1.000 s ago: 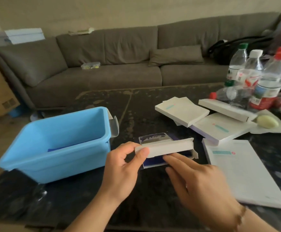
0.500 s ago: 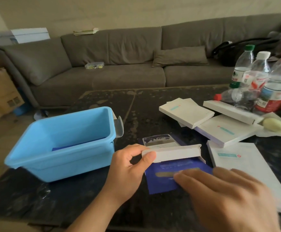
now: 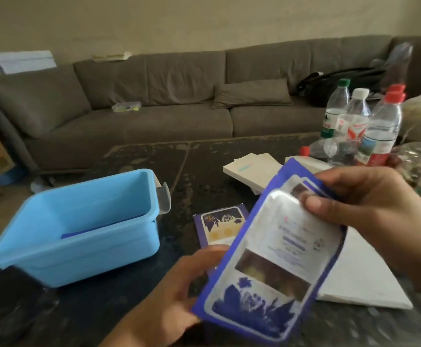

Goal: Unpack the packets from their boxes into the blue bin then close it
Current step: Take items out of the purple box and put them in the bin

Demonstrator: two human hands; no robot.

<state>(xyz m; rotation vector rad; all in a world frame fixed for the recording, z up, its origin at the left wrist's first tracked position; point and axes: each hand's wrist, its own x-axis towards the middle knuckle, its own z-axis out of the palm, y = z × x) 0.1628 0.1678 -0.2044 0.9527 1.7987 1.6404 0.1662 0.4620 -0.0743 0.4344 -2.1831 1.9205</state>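
Observation:
The blue bin (image 3: 91,256) stands open on the left of the dark table, with a blue packet (image 3: 99,227) lying flat inside. My right hand (image 3: 379,211) pinches a stack of blue-and-white packets (image 3: 274,259) by the top edge, thumb on the front, lifted above the table. My left hand (image 3: 179,284) grips the stack's lower left edge from below. Another packet (image 3: 219,226) lies face up on the table between the bin and the held stack. The box my left hand was holding is out of sight.
White boxes (image 3: 252,169) lie at the back right, and a larger flat white box (image 3: 354,271) lies under my right hand. Several water bottles (image 3: 379,126) stand at the far right. A clear latch (image 3: 163,199) sticks out of the bin's right side. A grey sofa (image 3: 179,108) is behind the table.
My right hand has drawn the packets out of the white box and lifted them up toward the camera. My left hand has shifted from the box to the packets' lower edge.

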